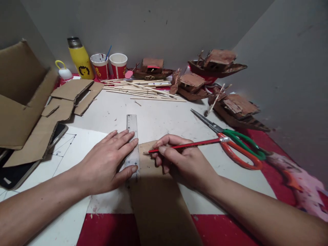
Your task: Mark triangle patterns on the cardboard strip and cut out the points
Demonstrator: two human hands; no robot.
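Note:
My left hand (112, 160) lies flat with its fingers stretched over a clear plastic ruler (132, 122), pressing it along the left edge of a strip of brown cardboard (160, 201). Between the thumb and fingers of my right hand (183, 159) is a red pencil (198, 143), its tip just above or on the cardboard near the ruler; whether it touches I cannot tell. The lower part of the cardboard reaches towards me over the red table cover. Scissors (230, 145) with green and orange handles lie open right of my right hand.
Cut cardboard pieces (68, 90), an open carton (22, 89) and a dark phone (23, 172) lie left. Wooden sticks (151, 89) lie behind the ruler. Farther back stand a yellow bottle (80, 61) and paper cups (118, 66). Several model boats (241, 109) line the back right.

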